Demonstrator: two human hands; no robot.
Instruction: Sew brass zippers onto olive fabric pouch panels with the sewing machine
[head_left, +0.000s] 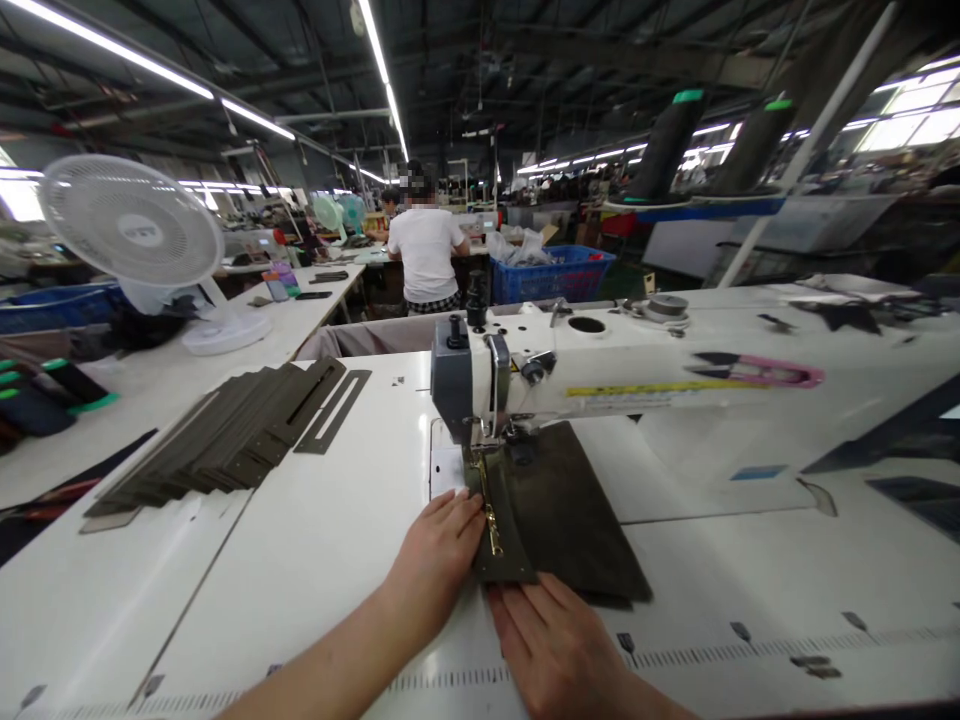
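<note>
Lying flat on the glossy white sewing table (337,560), with its far end beneath the needle area of a bulky white sewing machine (750,345) with a dark grey front cover: a narrow dark olive strip (514,566) with a gold-toned metal zipper (492,520) running lengthwise; on the right, partly under the strip, a broad dark olive flat panel (592,510); on the strip's left edge, the bare left hand (442,550), with slightly bent fingers close together, touching from above, no telling whether also pinching; at the strip's near edge, the bare right hand (555,640), with fingertips in contact, no telling whether grasping or only pushing; on the machine's arm, pointed thread snips (780,370) with a pink handle, just above a yellow measuring tape (637,390); left on the table, a fanned stack of dark olive flat pieces (217,430); just beside it, a single dark olive slotted piece (309,438); farther left, black thread cones with green ends (79,382) and a round white fan (135,220); at upper right, two tall dark thread cones with green tops (664,150); beyond the machine, a blue plastic basket (551,280) holding clear plastic bags; left of it, a person in a white shirt (425,250), with back turned.
</note>
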